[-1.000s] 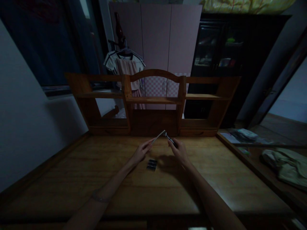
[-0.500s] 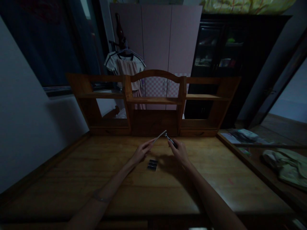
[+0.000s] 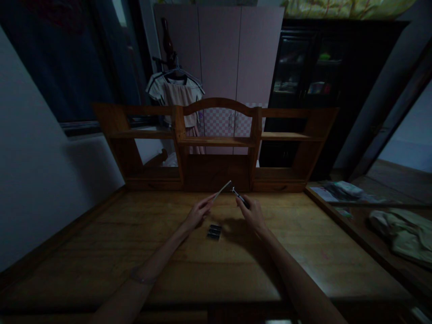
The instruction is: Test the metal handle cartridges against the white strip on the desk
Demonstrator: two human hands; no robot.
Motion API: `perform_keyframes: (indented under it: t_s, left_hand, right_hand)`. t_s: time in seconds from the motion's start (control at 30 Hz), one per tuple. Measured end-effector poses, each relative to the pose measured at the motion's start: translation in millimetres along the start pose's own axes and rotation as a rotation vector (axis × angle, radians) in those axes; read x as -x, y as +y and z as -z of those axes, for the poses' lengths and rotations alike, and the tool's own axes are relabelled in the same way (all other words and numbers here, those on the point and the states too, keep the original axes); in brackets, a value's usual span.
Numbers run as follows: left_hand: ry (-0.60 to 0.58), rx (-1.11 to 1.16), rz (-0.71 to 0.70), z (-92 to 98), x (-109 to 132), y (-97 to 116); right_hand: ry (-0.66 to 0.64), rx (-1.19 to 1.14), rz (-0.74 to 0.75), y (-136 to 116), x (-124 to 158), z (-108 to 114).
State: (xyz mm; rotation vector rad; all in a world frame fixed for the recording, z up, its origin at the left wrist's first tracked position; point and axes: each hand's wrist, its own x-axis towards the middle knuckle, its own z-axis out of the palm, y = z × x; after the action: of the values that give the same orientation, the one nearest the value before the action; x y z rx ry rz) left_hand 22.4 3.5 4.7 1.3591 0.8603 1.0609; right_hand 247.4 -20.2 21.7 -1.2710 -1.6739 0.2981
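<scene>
Pale stick (image 3: pixel 222 191) slanted near a dark-handled tool (image 3: pixel 242 200).
Left hand (image 3: pixel 196 214) pinched the stick; right hand (image 3: pixel 253 214) gripped the tool; dark pieces (image 3: pixel 214 231) lay on the bench (image 3: pixel 135 234).

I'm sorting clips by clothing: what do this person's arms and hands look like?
Left hand and right hand are ungloved, with no sleeves showing on the forearms. A thin band, perhaps a bracelet, circles the left forearm; dimness hides its colour.

Pale stick (image 3: pixel 222 190) partly hidden by left hand (image 3: pixel 198 213).
</scene>
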Motion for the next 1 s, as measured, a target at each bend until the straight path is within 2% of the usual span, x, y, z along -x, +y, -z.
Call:
perform_keyframes:
  t_s: [0.47,0.87,1.0]
  left_hand:
    - [-0.028,-0.084,-0.046,-3.2,5.1,8.2]
    - [-0.037,0.011,-0.006,-0.5,2.3,3.8]
    - [-0.044,-0.022,0.007,0.1,2.3,3.9]
  right_hand:
    - [0.011,-0.022,0.001,-1.4,0.1,0.8]
    - [0.010,-0.032,0.007,2.1,-0.9,-1.2]
    - [0.013,-0.028,0.011,3.0,-1.0,-1.0]
